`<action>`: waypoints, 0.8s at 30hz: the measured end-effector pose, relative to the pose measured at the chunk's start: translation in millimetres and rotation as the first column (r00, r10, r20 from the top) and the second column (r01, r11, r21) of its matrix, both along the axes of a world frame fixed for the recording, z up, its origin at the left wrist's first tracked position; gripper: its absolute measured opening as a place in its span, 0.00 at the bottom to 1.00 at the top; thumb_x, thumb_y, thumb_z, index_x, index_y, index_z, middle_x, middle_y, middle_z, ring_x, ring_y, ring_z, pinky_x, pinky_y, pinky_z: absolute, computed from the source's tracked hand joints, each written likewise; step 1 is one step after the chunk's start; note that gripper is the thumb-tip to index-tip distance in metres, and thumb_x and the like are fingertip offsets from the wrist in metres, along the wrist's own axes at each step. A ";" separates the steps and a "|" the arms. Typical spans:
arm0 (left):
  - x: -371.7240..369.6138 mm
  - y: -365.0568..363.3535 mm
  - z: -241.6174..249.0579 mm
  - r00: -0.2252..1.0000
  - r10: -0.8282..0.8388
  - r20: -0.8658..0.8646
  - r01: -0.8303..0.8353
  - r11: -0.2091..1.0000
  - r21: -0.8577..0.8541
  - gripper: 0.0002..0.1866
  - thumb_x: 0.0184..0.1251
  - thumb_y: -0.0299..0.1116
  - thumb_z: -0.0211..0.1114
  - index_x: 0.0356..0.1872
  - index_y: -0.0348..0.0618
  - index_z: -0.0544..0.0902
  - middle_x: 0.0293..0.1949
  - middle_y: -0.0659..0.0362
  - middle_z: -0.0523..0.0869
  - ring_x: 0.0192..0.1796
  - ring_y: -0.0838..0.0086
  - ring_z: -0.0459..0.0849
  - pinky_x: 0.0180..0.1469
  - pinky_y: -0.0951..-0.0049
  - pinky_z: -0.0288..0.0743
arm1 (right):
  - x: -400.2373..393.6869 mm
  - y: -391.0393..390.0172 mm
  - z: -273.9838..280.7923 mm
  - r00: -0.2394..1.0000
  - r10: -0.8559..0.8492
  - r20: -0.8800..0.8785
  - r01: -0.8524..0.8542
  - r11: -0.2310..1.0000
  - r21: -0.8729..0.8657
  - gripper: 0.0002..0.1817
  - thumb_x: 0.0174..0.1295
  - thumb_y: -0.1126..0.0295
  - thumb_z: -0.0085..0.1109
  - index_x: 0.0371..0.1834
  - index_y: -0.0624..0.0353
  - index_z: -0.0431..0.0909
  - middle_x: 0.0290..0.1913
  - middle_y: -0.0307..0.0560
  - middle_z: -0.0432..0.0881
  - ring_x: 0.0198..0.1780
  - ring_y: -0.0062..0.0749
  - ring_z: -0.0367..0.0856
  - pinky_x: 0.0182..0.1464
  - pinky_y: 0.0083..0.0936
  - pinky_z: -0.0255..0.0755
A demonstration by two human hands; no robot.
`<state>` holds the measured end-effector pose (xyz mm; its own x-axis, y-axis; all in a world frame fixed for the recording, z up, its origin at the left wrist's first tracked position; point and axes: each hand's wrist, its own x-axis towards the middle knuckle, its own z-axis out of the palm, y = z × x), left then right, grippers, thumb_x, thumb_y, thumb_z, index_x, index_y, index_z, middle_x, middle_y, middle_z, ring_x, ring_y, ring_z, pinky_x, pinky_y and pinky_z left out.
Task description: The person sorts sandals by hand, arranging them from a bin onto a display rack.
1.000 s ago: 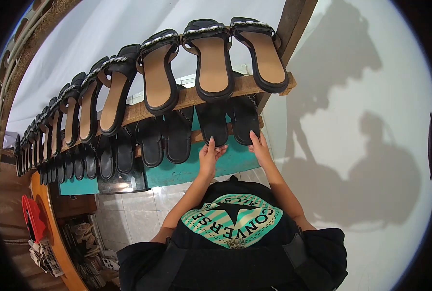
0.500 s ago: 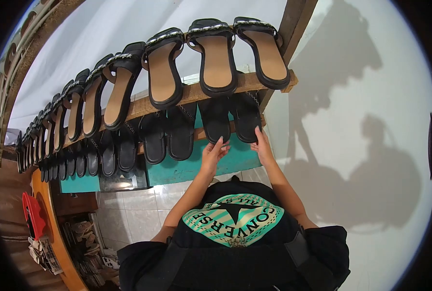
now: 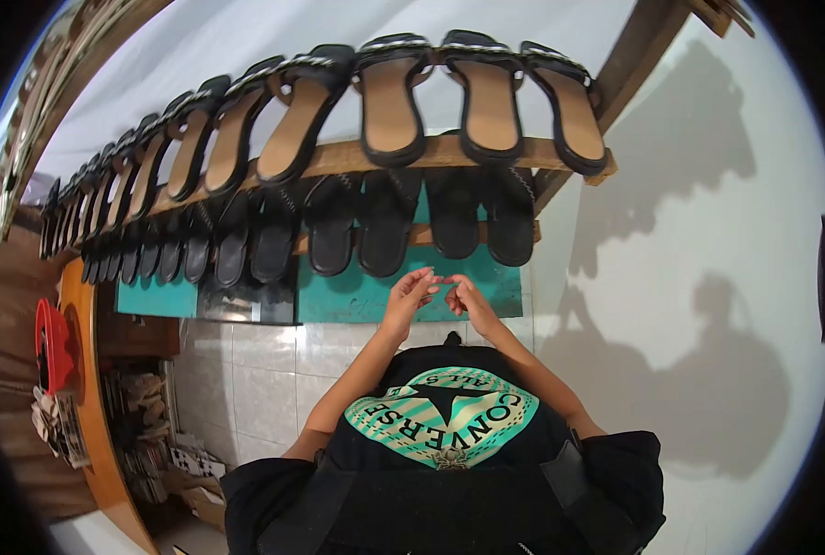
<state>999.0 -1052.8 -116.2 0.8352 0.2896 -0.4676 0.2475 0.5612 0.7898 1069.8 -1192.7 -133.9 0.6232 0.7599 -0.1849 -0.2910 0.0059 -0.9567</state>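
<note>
My left hand (image 3: 409, 301) is raised in front of my chest, fingers loosely bent and apart, with nothing visible in it. Close beside it, my right hand (image 3: 468, 303) has its index finger stretched toward the left fingertips, the other fingers partly curled; it holds nothing I can see. Just beyond both hands hangs a lower row of black sandals, the nearest being a black sandal (image 3: 383, 231) and another at the right end, a dark sandal (image 3: 510, 227). Above them, black slide sandals with tan insoles (image 3: 491, 106) and braided straps lean along a wooden rail.
The wooden rack rail (image 3: 338, 157) runs across in front of me. Below is a green board (image 3: 357, 301). A white wall (image 3: 681, 240) with shadows stands at right. At left are a red container (image 3: 53, 344) and a wooden cabinet (image 3: 93, 388) with cluttered shelves.
My hands have left the two black sandals at the right end of the lower row and come together, lower and nearer my chest. The rack has shifted right in view.
</note>
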 end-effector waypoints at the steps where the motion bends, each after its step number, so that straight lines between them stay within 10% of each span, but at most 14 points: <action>1: -8.5 4.6 -1.6 1.000 0.005 0.007 -0.005 1.000 -0.004 0.18 0.59 0.40 0.56 0.47 0.43 0.69 0.42 0.62 0.78 0.41 0.80 0.76 0.44 0.79 0.66 | -4.3 10.3 1.6 1.000 0.023 -0.001 -0.023 1.000 -0.011 0.18 0.63 0.55 0.34 0.43 0.58 0.64 0.23 0.34 0.64 0.23 0.14 0.60 0.25 0.11 0.56; 17: -276.3 87.7 15.7 0.790 0.613 0.010 -0.606 0.778 0.165 0.19 0.55 0.36 0.59 0.48 0.43 0.69 0.38 0.63 0.79 0.40 0.82 0.76 0.40 0.83 0.66 | -197.3 166.5 9.5 0.820 0.568 0.067 -0.570 0.821 0.019 0.09 0.59 0.67 0.47 0.39 0.58 0.68 0.22 0.30 0.65 0.23 0.10 0.61 0.25 0.10 0.57; 24: -401.1 87.9 14.6 0.559 0.825 0.084 -0.815 0.528 0.240 0.18 0.57 0.32 0.57 0.47 0.38 0.69 0.33 0.61 0.80 0.37 0.81 0.76 0.39 0.83 0.66 | -317.3 229.9 14.0 0.552 0.805 0.218 -0.824 0.566 -0.007 0.07 0.58 0.67 0.48 0.35 0.59 0.70 0.23 0.30 0.67 0.24 0.11 0.63 0.25 0.10 0.57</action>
<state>597.9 -964.9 -101.6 0.1588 0.9364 -0.3128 -0.1974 0.3406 0.9193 752.5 -962.8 -119.9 -0.2586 0.9647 -0.0502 -0.0416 -0.0631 -0.9971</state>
